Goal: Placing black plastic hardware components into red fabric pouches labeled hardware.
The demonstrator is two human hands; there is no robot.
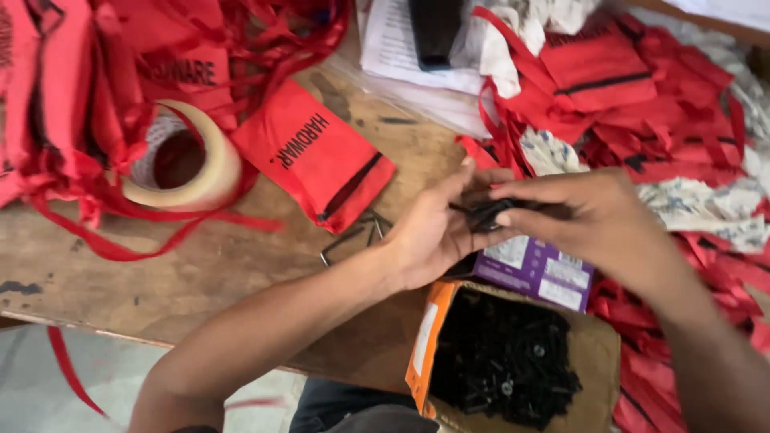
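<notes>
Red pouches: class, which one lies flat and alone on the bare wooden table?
The red pouch with a black strip at its lower end, lying slantwise just right of the tape roll. The others sit bunched in heaps at the left and right.

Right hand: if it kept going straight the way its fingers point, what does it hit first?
The right hand points left, fingertips on small black hardware pieces. Straight on, it would meet the left hand, whose open palm cups those pieces. Depth is unclear, but they look nearly touching already.
</notes>
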